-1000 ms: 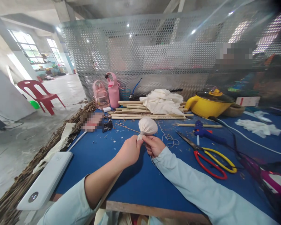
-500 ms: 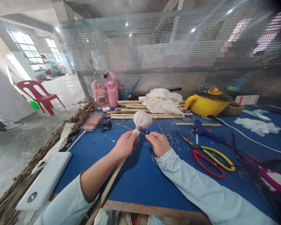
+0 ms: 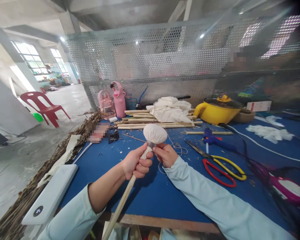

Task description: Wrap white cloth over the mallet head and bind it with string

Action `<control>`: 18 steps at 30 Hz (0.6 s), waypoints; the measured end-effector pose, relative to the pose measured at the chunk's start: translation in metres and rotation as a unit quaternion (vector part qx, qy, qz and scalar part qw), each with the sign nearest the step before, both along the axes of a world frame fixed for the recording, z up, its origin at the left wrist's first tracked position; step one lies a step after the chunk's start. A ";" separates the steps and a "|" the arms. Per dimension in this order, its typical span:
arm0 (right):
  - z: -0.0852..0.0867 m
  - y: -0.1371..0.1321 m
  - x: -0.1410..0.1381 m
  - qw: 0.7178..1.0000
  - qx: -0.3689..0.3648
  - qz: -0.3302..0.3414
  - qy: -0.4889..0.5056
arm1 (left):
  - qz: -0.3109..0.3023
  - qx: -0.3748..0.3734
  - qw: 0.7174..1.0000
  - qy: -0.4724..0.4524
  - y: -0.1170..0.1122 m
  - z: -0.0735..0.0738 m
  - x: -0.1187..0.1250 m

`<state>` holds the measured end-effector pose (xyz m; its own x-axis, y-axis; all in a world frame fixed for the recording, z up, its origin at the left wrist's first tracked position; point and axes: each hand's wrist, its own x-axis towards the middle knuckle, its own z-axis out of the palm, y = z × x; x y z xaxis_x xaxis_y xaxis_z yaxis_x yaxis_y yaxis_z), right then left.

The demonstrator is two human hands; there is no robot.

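Note:
My left hand (image 3: pixel 138 162) is wrapped round a wooden stick (image 3: pixel 121 205), just below its padded head. That head is a round ball of white cloth (image 3: pixel 155 133), gathered in at the neck. Grey string (image 3: pixel 150 144) is wound round the neck above my left thumb. At the neck's right side, my right hand (image 3: pixel 166 155) is closed in a pinch on the string; the bit between the fingertips is mostly hidden. A loose tangle of string (image 3: pixel 180 150) lies on the table behind my right hand.
Scissors (image 3: pixel 211 156) and a blue glue gun (image 3: pixel 216 138) lie to the right. Behind are wooden sticks (image 3: pixel 135 126), crumpled white cloth (image 3: pixel 168 108), pink bottles (image 3: pixel 119 103) and a yellow pot (image 3: pixel 217 111). A white power bank (image 3: pixel 51 193) is at left. A person is beyond the mesh screen (image 3: pixel 150 56).
My right hand has come in close to the neck, where before a taut length of string spanned the gap. The stick has turned, showing more of its shaft below my left hand.

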<state>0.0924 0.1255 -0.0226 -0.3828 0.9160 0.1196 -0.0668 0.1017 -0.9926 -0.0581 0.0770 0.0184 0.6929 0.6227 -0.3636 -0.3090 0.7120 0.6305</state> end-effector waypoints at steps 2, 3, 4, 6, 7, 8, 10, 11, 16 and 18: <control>0.000 -0.001 0.000 0.997 -0.040 0.029 0.064 | -0.011 -0.031 0.998 -0.051 -0.002 0.002 -0.001; 0.001 -0.002 0.000 0.994 -0.055 0.043 0.087 | -0.007 -0.045 0.997 -0.062 -0.004 0.002 -0.001; 0.002 -0.003 -0.001 0.990 -0.069 0.059 0.103 | -0.001 -0.057 0.996 -0.063 -0.005 0.002 0.000; 0.002 -0.004 -0.001 0.983 -0.095 0.096 0.121 | 0.018 -0.071 0.996 -0.050 -0.007 0.000 0.002; 0.002 -0.004 -0.001 0.979 -0.113 0.115 0.126 | 0.027 -0.074 0.996 -0.042 -0.008 -0.002 0.004; 0.000 -0.004 0.000 0.974 -0.134 0.133 0.128 | 0.033 -0.075 0.996 -0.035 -0.008 -0.005 0.005; -0.004 -0.003 0.002 0.961 -0.176 0.163 0.136 | 0.034 -0.076 0.996 -0.028 -0.007 -0.010 0.007; -0.007 -0.002 0.003 0.954 -0.197 0.175 0.141 | 0.026 -0.076 0.996 -0.028 -0.005 -0.012 0.007; -0.013 0.006 0.006 0.937 -0.257 0.165 0.168 | 0.006 -0.007 1.000 -0.022 0.004 -0.016 0.009; -0.012 0.008 0.004 0.939 -0.262 0.133 0.181 | 0.060 0.060 0.996 0.038 0.004 -0.014 0.013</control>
<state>0.0964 0.1338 -0.0344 -0.6272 0.7634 -0.1542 -0.3632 -0.4618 -0.8092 -0.0447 0.0811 0.0046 0.5843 0.7416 -0.3297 -0.3354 0.5906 0.7340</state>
